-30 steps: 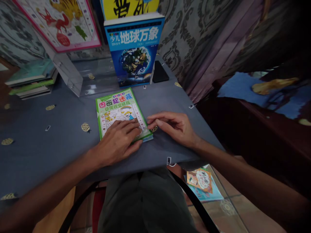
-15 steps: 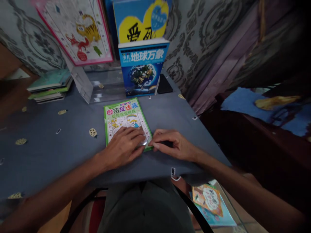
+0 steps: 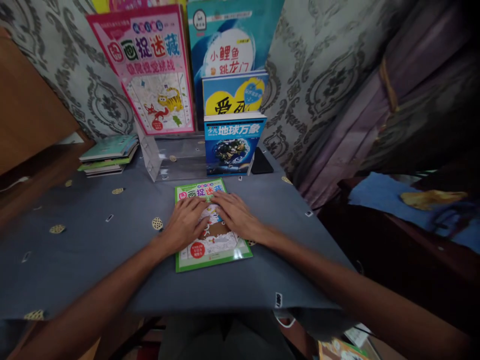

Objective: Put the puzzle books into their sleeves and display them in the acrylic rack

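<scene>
A green-bordered picture book (image 3: 210, 250) lies closed and face up on the grey-blue tablecloth, close to me. My left hand (image 3: 189, 220) rests flat on the left half of its cover, fingers stretched out. On the upper right half lies my right hand (image 3: 234, 212), its fingers also extended over the cover. The two sets of fingertips nearly meet just below the title line. Neither hand grips anything. The hands hide the middle of the cover picture.
Behind stands a clear acrylic rack (image 3: 150, 155) with a pink picture book (image 3: 157, 95), a teal book (image 3: 228, 40) and a blue earth book (image 3: 234, 147). A black phone (image 3: 262, 162) lies right of it. Several stacked books (image 3: 108, 155) sit at the left.
My right hand has moved up and left onto the cover, its pinched fingers now stretched out. My left hand has shifted up the cover. The camera view has tilted up.
</scene>
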Tool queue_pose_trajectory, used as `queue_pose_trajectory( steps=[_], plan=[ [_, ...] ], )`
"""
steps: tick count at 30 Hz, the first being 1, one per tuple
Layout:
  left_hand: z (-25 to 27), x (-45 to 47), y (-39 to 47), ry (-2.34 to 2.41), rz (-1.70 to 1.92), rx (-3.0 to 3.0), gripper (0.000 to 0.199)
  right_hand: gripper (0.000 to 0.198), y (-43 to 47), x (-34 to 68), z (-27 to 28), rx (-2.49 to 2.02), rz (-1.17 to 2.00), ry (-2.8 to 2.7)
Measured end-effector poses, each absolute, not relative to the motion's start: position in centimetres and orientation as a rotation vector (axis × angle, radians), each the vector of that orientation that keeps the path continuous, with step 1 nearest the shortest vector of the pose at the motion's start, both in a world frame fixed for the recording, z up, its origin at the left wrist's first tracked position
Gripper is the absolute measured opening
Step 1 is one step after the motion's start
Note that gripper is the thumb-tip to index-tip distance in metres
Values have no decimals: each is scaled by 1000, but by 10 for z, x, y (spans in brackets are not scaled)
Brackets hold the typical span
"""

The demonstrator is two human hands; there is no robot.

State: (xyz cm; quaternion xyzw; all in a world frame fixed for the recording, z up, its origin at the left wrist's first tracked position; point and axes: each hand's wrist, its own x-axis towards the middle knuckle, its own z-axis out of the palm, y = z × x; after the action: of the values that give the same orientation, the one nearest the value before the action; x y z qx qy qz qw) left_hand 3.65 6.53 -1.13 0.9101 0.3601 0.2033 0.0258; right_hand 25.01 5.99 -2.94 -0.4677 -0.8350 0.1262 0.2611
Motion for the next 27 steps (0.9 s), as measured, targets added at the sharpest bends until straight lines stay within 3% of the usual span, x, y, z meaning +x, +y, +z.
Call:
queue_pose_trajectory(
  steps=[9,14,19,24,27],
  plan=[
    [-12,21,82,1628,471,2685,42,55,112,232,-16,-1706,183,-2280],
    [-12,18,83,1705,415,2624,43,55,66,240,-23,-1656,123,-2338],
    [-20,11,89,1516,652,2513,44,55,8,248,-27,-1519,113,-2412],
    [-20,10,102,1309,1153,1765,60,58,-6,250,-27,-1483,189,-2401],
    [-14,17,103,1178,1204,1079,48,61,-3,251,-29,-1458,232,-2366]
  ],
)
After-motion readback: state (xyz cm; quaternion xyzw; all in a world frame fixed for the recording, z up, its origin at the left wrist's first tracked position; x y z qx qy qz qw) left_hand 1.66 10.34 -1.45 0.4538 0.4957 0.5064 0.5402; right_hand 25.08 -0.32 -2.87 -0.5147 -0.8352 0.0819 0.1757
